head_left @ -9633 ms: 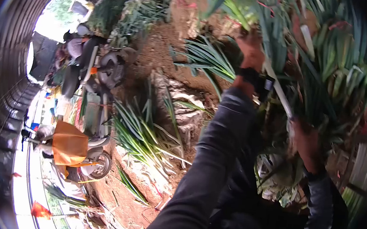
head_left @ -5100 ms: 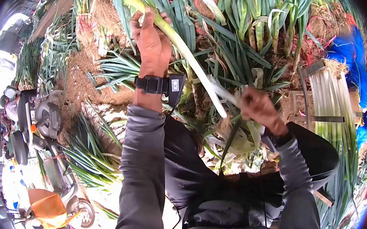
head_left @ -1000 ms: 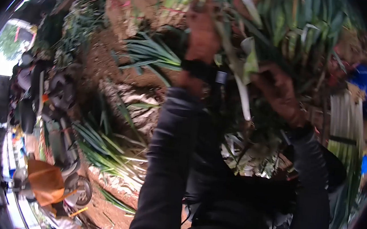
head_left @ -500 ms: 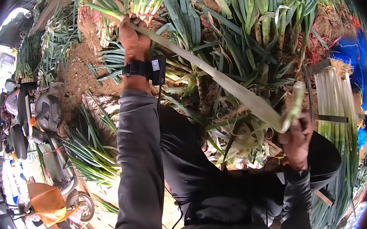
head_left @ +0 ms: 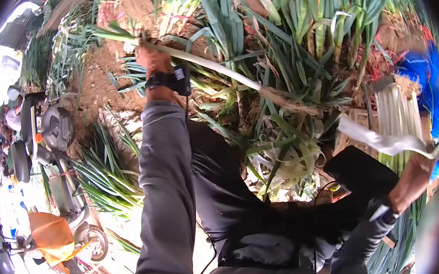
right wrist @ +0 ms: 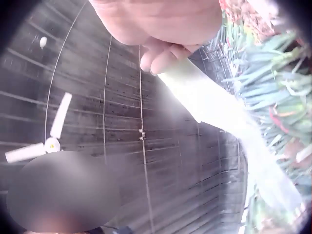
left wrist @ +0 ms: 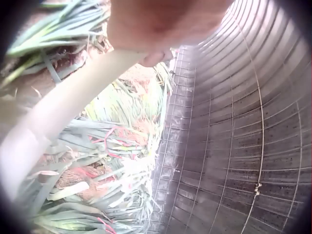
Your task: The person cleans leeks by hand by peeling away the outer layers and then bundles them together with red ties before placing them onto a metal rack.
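Observation:
At the left of the head view, my left hand (head_left: 153, 61) grips a leek (head_left: 216, 67) by its upper stem. The green tops stick out beyond the fist, and the white shaft points right, ending in brown roots (head_left: 292, 104). In the left wrist view the pale stem (left wrist: 73, 92) runs down from under the hand. My right hand (head_left: 416, 171) is out at the far right, pinching a long, pale strip of peeled leek skin (head_left: 374, 136) by one end. The right wrist view shows the fingertips (right wrist: 165, 59) closed on that strip, which trails away from the leek.
Bunches of leeks (head_left: 307, 18) stand close together across the back. A bundle of white-stemmed leeks (head_left: 393, 110) lies in a frame at right, near blue plastic (head_left: 424, 67). Peelings (head_left: 296, 166) are heaped between the knees. Loose leeks (head_left: 103, 173) and a motorbike (head_left: 57, 130) are at left.
Half a second ago the skin strip still joined the leek near the right hand. It has come off, and my right hand has swung out right with it. My left hand keeps the leek.

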Action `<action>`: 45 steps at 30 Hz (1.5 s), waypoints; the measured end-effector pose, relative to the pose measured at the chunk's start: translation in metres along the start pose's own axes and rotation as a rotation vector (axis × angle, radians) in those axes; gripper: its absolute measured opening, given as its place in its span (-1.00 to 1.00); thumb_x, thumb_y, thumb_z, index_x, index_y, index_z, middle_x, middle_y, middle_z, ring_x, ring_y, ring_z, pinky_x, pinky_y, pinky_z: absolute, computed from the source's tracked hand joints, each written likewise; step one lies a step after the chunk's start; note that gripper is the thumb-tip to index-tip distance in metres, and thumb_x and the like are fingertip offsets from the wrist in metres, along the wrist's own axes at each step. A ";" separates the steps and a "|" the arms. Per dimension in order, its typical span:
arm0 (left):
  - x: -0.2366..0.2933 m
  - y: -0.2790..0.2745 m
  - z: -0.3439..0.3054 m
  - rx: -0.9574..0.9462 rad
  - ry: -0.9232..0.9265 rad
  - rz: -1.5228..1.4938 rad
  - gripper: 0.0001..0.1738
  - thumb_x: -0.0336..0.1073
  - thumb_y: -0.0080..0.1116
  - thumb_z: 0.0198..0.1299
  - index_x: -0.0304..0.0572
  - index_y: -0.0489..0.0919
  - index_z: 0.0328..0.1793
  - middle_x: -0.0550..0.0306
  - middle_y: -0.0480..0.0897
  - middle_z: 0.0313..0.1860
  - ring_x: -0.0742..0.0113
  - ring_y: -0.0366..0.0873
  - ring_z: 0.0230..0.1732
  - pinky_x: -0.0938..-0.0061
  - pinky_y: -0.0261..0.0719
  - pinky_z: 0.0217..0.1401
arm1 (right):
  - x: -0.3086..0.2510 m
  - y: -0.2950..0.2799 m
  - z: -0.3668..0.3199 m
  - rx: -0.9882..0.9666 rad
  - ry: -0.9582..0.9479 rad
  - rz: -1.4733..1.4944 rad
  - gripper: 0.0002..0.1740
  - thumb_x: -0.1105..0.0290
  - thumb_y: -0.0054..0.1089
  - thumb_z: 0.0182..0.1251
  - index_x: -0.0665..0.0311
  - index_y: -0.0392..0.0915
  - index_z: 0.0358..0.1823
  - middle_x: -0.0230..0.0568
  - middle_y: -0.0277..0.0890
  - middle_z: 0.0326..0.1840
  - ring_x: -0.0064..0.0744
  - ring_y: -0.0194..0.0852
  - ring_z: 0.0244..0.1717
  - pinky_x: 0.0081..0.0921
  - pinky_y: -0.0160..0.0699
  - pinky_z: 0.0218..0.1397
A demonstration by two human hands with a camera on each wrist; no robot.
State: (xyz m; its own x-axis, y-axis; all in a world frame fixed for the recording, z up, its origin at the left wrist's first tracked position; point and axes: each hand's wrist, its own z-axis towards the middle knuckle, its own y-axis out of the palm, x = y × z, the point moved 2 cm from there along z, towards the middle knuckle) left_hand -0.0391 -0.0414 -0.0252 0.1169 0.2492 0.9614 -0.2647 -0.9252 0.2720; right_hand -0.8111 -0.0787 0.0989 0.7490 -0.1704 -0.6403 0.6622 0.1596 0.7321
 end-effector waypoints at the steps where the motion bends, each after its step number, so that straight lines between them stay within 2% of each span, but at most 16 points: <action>1: 0.007 0.005 -0.008 0.048 -0.046 -0.138 -0.73 -0.20 0.03 0.44 -0.26 0.59 -0.04 0.06 0.63 -0.19 0.23 0.55 -0.31 0.32 0.56 -0.33 | 0.006 -0.007 -0.002 -0.041 0.088 -0.058 -0.69 0.55 -0.14 0.58 0.57 0.42 0.21 -0.07 0.56 0.02 -0.46 0.58 -0.24 -0.49 0.60 -0.11; 4: 0.009 0.030 -0.005 -0.272 -0.209 -0.621 -0.78 -0.17 -0.01 0.52 -0.14 0.48 -0.12 0.19 0.52 -0.34 0.36 0.41 -0.44 0.47 0.41 -0.45 | 0.123 -0.023 -0.017 -0.495 0.073 -0.990 -0.67 0.41 0.02 0.53 0.37 0.50 0.22 -0.03 0.59 0.09 -0.20 0.66 -0.09 -0.35 0.65 -0.01; 7: 0.038 0.051 -0.043 -0.346 -0.212 -0.644 -0.73 -0.13 -0.12 0.60 -0.11 0.41 -0.15 0.25 0.43 -0.40 0.45 0.35 -0.46 0.59 0.38 -0.47 | 0.218 0.036 -0.053 -0.502 0.189 -1.427 -0.40 0.29 0.38 0.35 0.14 0.45 0.41 -0.07 0.48 0.31 -0.33 0.58 -0.22 -0.41 0.67 -0.10; 11: 0.041 0.052 -0.038 -0.482 -0.284 -0.679 -0.70 -0.09 -0.17 0.62 -0.15 0.38 -0.08 0.26 0.42 -0.40 0.47 0.35 -0.46 0.59 0.41 -0.47 | 0.232 0.117 -0.064 -0.572 0.341 -1.124 -0.09 0.24 0.52 0.25 0.08 0.24 0.59 -0.15 0.37 0.46 -0.54 0.39 -0.36 -0.58 0.65 -0.17; 15: 0.027 0.050 -0.034 -0.498 -0.375 -0.844 -0.73 -0.14 -0.10 0.58 -0.16 0.39 -0.15 0.23 0.45 -0.37 0.45 0.37 -0.42 0.56 0.47 -0.42 | 0.277 0.103 -0.076 -0.500 0.831 -0.284 -0.33 0.08 0.31 0.45 0.09 0.31 0.49 -0.17 0.45 0.25 -0.58 0.42 -0.34 -0.55 0.62 -0.27; 17: 0.022 0.046 -0.032 -0.292 -0.294 -0.699 -0.71 -0.13 0.03 0.52 -0.14 0.43 -0.24 0.22 0.47 -0.40 0.42 0.38 -0.44 0.50 0.47 -0.44 | 0.267 0.108 -0.084 -0.417 1.116 -0.757 -0.51 0.08 0.20 0.52 0.19 0.44 0.31 -0.25 0.57 0.05 -0.59 0.42 -0.37 -0.54 0.55 -0.33; 20: 0.025 0.049 -0.052 0.057 -0.150 -0.357 -0.75 -0.15 0.16 0.42 -0.10 0.45 -0.26 0.23 0.47 -0.43 0.44 0.38 -0.46 0.48 0.33 -0.50 | 0.232 0.101 -0.127 -0.770 0.612 -0.850 -0.75 0.30 0.16 0.53 0.35 0.53 0.03 -0.31 0.61 -0.27 -0.48 0.45 -0.45 -0.45 0.49 -0.35; 24: -0.003 0.070 -0.063 -0.027 -0.245 -0.431 -0.82 -0.20 0.23 0.41 -0.10 0.52 -0.13 0.23 0.54 -0.50 0.39 0.47 -0.52 0.41 0.41 -0.47 | 0.159 0.168 -0.139 -0.945 -0.032 -1.182 -0.86 0.59 0.23 0.40 0.44 0.54 -0.07 -0.04 0.61 -0.37 -0.24 0.56 -0.46 -0.33 0.50 -0.36; 28: -0.007 0.104 -0.098 -0.192 -0.242 -0.425 -0.85 -0.24 0.11 0.47 -0.14 0.54 -0.12 0.18 0.57 -0.47 0.42 0.43 -0.59 0.48 0.29 -0.59 | 0.125 0.160 -0.147 -0.744 0.391 -1.176 -0.85 0.63 0.26 0.35 0.43 0.55 -0.09 -0.03 0.60 -0.40 -0.18 0.61 -0.48 -0.30 0.48 -0.44; 32: -0.025 0.115 -0.107 -0.170 -0.208 -0.336 -0.80 -0.20 0.10 0.48 -0.18 0.52 -0.03 0.14 0.56 -0.45 0.38 0.43 -0.57 0.40 0.42 -0.55 | 0.068 0.165 -0.148 -1.035 0.052 -1.471 -0.89 0.48 0.18 0.43 0.36 0.62 -0.27 -0.13 0.61 -0.50 -0.26 0.58 -0.58 -0.40 0.43 -0.52; 34: -0.028 0.072 -0.056 -0.096 0.014 0.077 -0.67 -0.19 0.15 0.46 -0.23 0.44 0.18 0.08 0.56 -0.37 0.27 0.47 -0.51 0.26 0.61 -0.42 | 0.023 0.144 -0.169 -0.791 -0.157 -1.448 -0.72 0.33 0.13 0.46 0.28 0.61 -0.44 -0.24 0.50 -0.63 -0.29 0.46 -0.70 -0.44 0.47 -0.49; 36: -0.014 0.059 -0.045 0.050 0.081 -0.269 -0.44 -0.15 0.19 0.43 -0.18 0.29 0.43 -0.02 0.57 -0.17 0.17 0.52 -0.28 0.27 0.66 -0.25 | 0.017 0.118 -0.154 -0.401 0.162 -1.102 -0.64 0.21 0.00 0.59 0.30 0.51 -0.35 -0.37 0.36 -0.71 -0.54 0.18 -0.81 -0.61 0.19 -0.66; 38: 0.015 0.075 -0.076 0.112 -0.123 -0.427 -0.51 -0.14 0.20 0.43 -0.23 0.37 0.33 0.02 0.56 -0.16 0.15 0.54 -0.19 0.16 0.69 -0.21 | 0.023 0.119 -0.132 -0.034 0.304 -0.707 -0.63 0.18 -0.08 0.65 0.35 0.43 -0.25 -0.45 0.22 -0.78 -0.66 0.00 -0.87 -0.71 -0.01 -0.76; 40: 0.007 0.087 -0.061 -0.101 -0.229 -0.641 -0.69 -0.15 0.06 0.49 -0.27 0.45 0.09 0.07 0.54 -0.22 0.16 0.53 -0.23 0.07 0.68 -0.14 | 0.056 0.137 -0.096 0.025 0.262 -0.697 -0.55 0.25 -0.09 0.62 0.50 0.46 0.25 -0.32 0.41 -0.62 -0.67 0.19 -0.75 -0.69 0.09 -0.71; 43: 0.040 0.106 -0.102 -0.516 -0.257 -0.708 -0.77 -0.22 -0.11 0.53 -0.14 0.40 -0.21 0.12 0.47 -0.36 0.18 0.46 -0.32 0.11 0.61 0.05 | 0.185 0.099 -0.068 -0.533 0.438 -0.452 -0.58 0.35 -0.03 0.54 0.32 0.46 0.34 -0.13 0.63 0.09 -0.46 0.65 -0.32 -0.45 0.68 -0.28; 45: 0.044 0.111 -0.115 -0.477 -0.301 -0.716 -0.79 -0.24 -0.02 0.50 -0.20 0.45 -0.18 0.09 0.53 -0.32 0.14 0.53 -0.24 0.09 0.60 0.11 | 0.239 0.091 -0.092 -1.259 -0.317 -1.325 -0.59 0.31 0.11 0.50 0.31 0.48 0.29 -0.03 0.49 0.33 -0.32 0.72 -0.21 -0.47 0.79 -0.16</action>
State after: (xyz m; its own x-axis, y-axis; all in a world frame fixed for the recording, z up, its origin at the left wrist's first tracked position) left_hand -0.1730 -0.1001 0.0517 0.6331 0.5712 0.5224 -0.3927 -0.3446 0.8527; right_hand -0.5701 -0.0151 -0.0094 -0.1413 -0.9017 -0.4086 0.4748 0.3004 -0.8272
